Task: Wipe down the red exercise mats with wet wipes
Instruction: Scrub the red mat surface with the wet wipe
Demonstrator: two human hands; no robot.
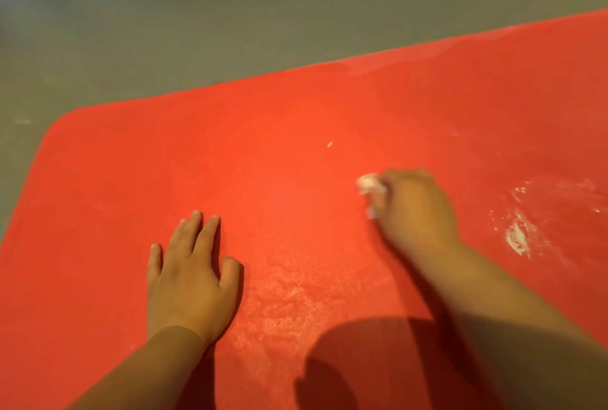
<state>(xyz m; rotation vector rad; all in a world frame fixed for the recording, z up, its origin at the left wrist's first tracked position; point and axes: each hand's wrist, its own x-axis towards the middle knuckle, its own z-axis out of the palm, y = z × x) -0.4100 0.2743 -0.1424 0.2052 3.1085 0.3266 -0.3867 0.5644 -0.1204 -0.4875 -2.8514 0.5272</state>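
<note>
A red exercise mat (263, 152) fills most of the view, lying flat on the floor. My left hand (190, 281) rests flat on the mat with fingers straight and spread. To its right, my right hand (414, 208) grips a small crumpled white wet wipe (368, 183) and presses it against the mat; the hand is blurred. White smears (518, 235) mark the mat to the right of that hand. A small pale speck (330, 144) lies on the mat beyond the wipe.
Grey floor (197, 14) lies beyond the mat's far edge and rounded left corner (62, 120). A dark shadow (345, 367) falls on the mat near the bottom between my arms.
</note>
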